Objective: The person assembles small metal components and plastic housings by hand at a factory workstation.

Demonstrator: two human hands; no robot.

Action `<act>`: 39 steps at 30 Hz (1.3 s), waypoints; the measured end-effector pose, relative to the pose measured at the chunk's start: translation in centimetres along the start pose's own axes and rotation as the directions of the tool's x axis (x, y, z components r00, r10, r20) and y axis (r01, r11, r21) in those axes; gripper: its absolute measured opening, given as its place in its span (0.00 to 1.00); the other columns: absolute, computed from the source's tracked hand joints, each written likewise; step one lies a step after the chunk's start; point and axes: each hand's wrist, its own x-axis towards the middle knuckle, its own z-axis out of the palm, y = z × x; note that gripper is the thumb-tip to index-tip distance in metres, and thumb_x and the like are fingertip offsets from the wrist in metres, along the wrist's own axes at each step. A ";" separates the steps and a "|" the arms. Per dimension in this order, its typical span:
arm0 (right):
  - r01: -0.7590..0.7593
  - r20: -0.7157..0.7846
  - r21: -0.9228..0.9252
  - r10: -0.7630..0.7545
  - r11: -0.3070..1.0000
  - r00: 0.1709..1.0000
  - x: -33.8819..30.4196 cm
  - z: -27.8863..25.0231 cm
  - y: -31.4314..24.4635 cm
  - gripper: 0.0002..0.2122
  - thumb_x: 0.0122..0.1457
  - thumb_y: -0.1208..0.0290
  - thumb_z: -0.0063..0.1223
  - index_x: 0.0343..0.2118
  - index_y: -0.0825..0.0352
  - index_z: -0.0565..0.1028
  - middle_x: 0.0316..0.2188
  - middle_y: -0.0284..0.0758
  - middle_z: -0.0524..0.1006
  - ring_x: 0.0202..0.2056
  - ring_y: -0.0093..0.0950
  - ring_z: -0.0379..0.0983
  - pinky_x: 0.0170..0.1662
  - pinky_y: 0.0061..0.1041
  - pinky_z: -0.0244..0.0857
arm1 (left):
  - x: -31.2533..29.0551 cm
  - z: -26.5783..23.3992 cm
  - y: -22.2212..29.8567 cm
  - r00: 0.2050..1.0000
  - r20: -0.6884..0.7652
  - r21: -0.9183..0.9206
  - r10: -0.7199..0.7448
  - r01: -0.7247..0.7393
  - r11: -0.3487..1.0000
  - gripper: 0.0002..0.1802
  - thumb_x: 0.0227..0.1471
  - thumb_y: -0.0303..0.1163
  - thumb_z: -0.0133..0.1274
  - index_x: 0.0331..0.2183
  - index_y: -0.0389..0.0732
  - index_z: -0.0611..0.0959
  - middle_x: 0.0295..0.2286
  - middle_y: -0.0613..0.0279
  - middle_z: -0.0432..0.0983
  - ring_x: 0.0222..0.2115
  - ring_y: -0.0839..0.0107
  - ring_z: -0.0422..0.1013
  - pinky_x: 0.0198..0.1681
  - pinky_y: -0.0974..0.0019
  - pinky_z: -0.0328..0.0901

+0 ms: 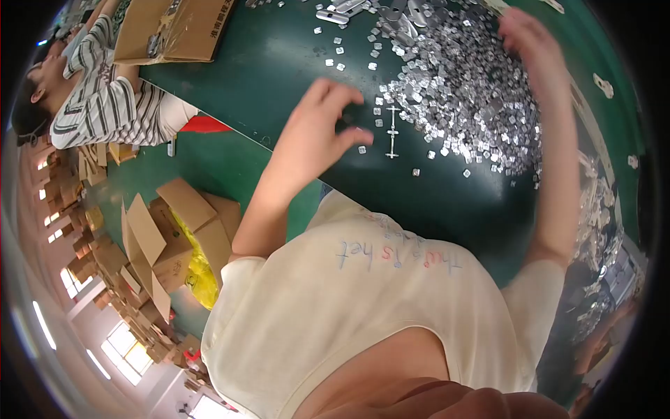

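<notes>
My left hand (317, 122) hovers over the dark green tabletop (279, 77), thumb and fingers curved apart with nothing visible between them. Just right of its fingertips lies a thin silvery rod-like piece (392, 133) with short crossbars. A wide heap of small shiny squarish pieces (453, 91) spreads beyond it, with a few loose ones around the edge. At the heap's far right side is my right hand (530, 38), smeared by motion. Its fingers point left, near a pale strip, and whether they hold anything cannot be made out.
Larger flat metal parts (401, 14) lie at the heap's far end. A cardboard box (174, 31) sits on the table's far left corner, near a person in a striped shirt (105, 105). An open carton with yellow plastic (202, 272) stands on the floor at left. Bagged parts (597, 209) are at right.
</notes>
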 end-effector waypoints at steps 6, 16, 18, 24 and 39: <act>0.796 0.772 -0.293 -0.360 0.530 0.524 -12.4 11.3 -4.2 0.14 0.41 0.84 0.50 0.35 0.69 0.73 0.36 0.35 0.69 0.41 0.33 0.66 0.43 0.28 0.64 | -1.7 2.1 -1.5 0.998 0.065 -0.086 -0.025 0.030 0.996 0.27 0.33 0.22 0.62 0.41 0.42 0.75 0.36 0.62 0.66 0.28 0.70 0.65 0.33 0.69 0.65; 0.836 0.704 -0.224 -0.510 0.501 0.494 -11.8 11.2 -2.9 0.11 0.45 0.81 0.49 0.34 0.68 0.70 0.37 0.38 0.68 0.42 0.37 0.65 0.45 0.29 0.61 | 1.0 3.7 -3.0 0.944 -0.055 -0.001 0.325 -0.325 0.946 0.32 0.38 0.26 0.59 0.48 0.39 0.69 0.51 0.53 0.60 0.54 0.53 0.54 0.55 0.58 0.55; 0.829 0.547 -0.315 -0.626 0.461 0.556 -10.4 9.8 -4.1 0.09 0.46 0.83 0.49 0.33 0.68 0.70 0.36 0.39 0.69 0.42 0.38 0.65 0.45 0.31 0.61 | 0.2 5.2 -2.8 0.940 -0.073 0.013 0.332 -0.332 0.943 0.36 0.41 0.27 0.58 0.52 0.36 0.63 0.54 0.48 0.54 0.57 0.50 0.49 0.57 0.55 0.50; 0.307 -0.274 -0.535 -0.505 0.787 0.818 3.6 -1.2 -0.7 0.10 0.56 0.66 0.50 0.37 0.66 0.73 0.30 0.35 0.77 0.31 0.25 0.74 0.35 0.22 0.65 | 2.1 10.7 1.8 0.944 -0.172 0.021 0.281 -0.282 0.959 0.35 0.53 0.37 0.48 0.55 0.29 0.53 0.56 0.38 0.42 0.58 0.40 0.38 0.59 0.49 0.42; 0.592 0.430 -0.754 -0.467 0.286 0.773 -11.9 7.8 -2.7 0.20 0.40 0.86 0.45 0.41 0.70 0.70 0.44 0.39 0.69 0.50 0.37 0.61 0.51 0.33 0.56 | 4.0 5.2 -1.3 0.869 -0.465 -0.173 0.171 -0.278 0.945 0.09 0.46 0.20 0.50 0.33 0.39 0.78 0.34 0.56 0.74 0.38 0.60 0.70 0.42 0.65 0.64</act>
